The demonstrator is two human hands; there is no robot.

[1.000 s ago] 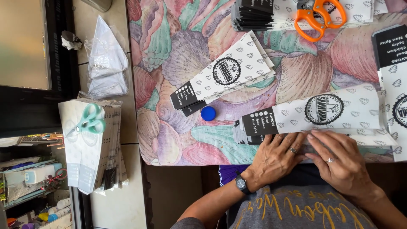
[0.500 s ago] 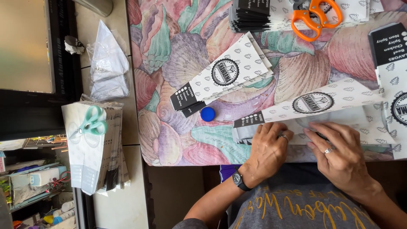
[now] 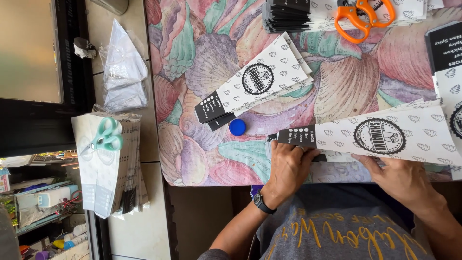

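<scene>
Along the lower right of the frame, a long paper sleeve (image 3: 385, 137), white with a small leaf pattern, a round black emblem and a black end panel, lies flat on the shell-patterned tablecloth (image 3: 202, 62). The left hand (image 3: 288, 168), a dark watch on its wrist, presses fingers down on the black end of the sleeve. The right hand (image 3: 402, 178) rests with fingers spread on the sleeve's lower edge; neither hand is closed around it. Just left of the sleeve sits a small blue bottle cap (image 3: 237, 127). Above that lies a short pile of matching sleeves (image 3: 255, 84). At top right, orange scissors (image 3: 363, 14) rest on another stack. At left, teal scissors (image 3: 108, 137) lie on a bundle of sleeves.
</scene>
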